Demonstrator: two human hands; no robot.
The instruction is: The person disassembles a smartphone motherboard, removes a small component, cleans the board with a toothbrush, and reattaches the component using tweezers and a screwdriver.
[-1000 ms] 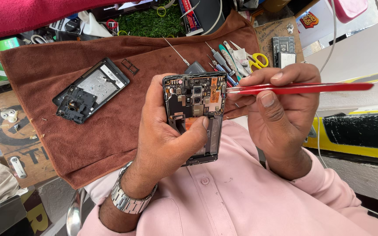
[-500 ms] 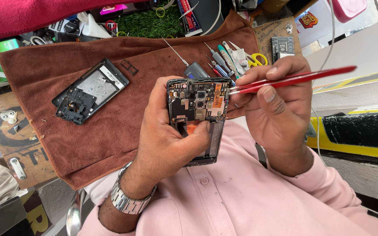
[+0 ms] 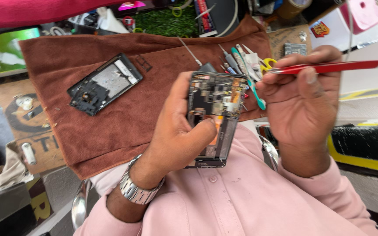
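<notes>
My left hand [image 3: 178, 131] grips an opened smartphone [image 3: 217, 98] upright above my lap, its circuit board and orange flex cable showing, thumb pressed on the lower half. My right hand [image 3: 305, 102] holds red tweezers [image 3: 329, 67] level, just right of the phone's top edge; the tips are hidden behind my fingers. The phone's removed black back cover [image 3: 103, 83] lies on the brown cloth [image 3: 110, 126] to the left.
Screwdrivers, a teal-handled tool [image 3: 248, 76] and yellow-handled scissors [image 3: 267, 64] lie on the cloth's far right corner. A green box [image 3: 3, 52] sits at far left. Cluttered parts and a green mat [image 3: 167, 22] lie behind. A yellow-striped black ledge [image 3: 368, 148] is at right.
The tweezers have pulled back to the right, away from the phone's board, and now sit level. The phone stays in my left hand, tilted slightly more.
</notes>
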